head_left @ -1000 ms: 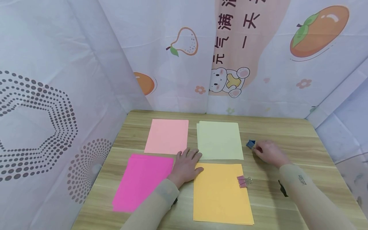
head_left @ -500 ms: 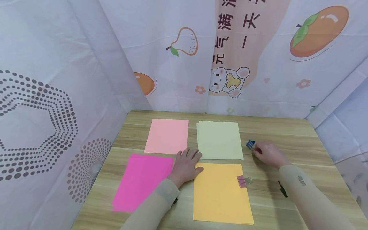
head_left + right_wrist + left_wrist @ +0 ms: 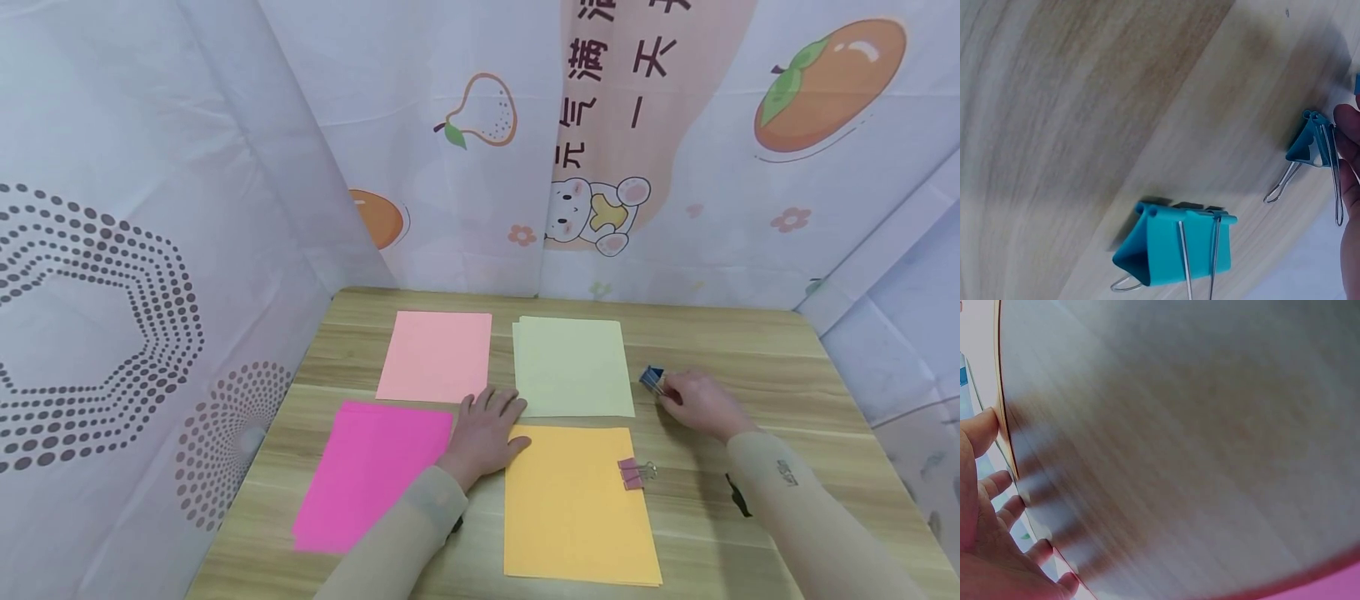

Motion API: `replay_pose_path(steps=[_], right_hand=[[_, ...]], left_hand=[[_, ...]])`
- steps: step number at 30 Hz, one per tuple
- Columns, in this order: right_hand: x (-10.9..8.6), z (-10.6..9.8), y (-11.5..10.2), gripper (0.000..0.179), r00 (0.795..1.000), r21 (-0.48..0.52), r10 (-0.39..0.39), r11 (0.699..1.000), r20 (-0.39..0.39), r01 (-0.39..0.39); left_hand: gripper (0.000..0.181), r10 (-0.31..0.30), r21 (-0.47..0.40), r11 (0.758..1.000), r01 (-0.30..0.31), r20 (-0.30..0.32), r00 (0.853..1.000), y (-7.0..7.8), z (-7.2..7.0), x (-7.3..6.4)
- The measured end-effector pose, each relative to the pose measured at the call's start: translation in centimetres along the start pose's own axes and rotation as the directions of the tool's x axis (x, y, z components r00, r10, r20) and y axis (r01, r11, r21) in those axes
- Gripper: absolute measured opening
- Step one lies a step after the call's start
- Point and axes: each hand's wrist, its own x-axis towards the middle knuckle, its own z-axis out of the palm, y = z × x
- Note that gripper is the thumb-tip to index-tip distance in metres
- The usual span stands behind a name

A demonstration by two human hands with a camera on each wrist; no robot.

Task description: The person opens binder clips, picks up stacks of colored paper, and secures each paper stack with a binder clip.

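My left hand (image 3: 483, 437) lies with spread fingers where the paper stacks meet; its thumb touches the orange paper (image 3: 577, 517). Its fingertips overlap the corner of the pale green paper (image 3: 573, 367). With thumb and fingers, my right hand (image 3: 697, 402) pinches a blue binder clip (image 3: 651, 377) just right of the green stack. Only a sliver of that clip shows in the right wrist view, past the fingertips. Two more teal binder clips, a near one (image 3: 1188, 247) and a smaller-looking one (image 3: 1310, 140), stand on the table there, hidden in the head view.
A pink binder clip (image 3: 632, 474) lies at the orange stack's right edge. Magenta paper (image 3: 375, 467) and light pink paper (image 3: 437, 354) lie on the left of the wooden table (image 3: 750, 333). Printed curtains (image 3: 465, 200) hang behind and beside it.
My right hand and the blue binder clip have shifted very slightly to the left. My left hand and the papers have stayed in place.
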Motion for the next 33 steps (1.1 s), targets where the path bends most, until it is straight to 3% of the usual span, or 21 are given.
replay_pose_path(steps=[20, 33], right_hand=[[-0.3, 0.3, 0.4, 0.015, 0.999, 0.031, 0.027, 0.999, 0.021, -0.028], [-0.5, 0.4, 0.7, 0.011, 0.999, 0.053, 0.031, 0.998, 0.023, -0.032]], left_hand=[[0.060, 0.003, 0.007, 1.000, -0.003, -0.005, 1.000, 0.0, 0.1, 0.0], [0.059, 0.005, 0.001, 1.000, -0.005, 0.012, 1.000, 0.7, -1.7, -0.6]])
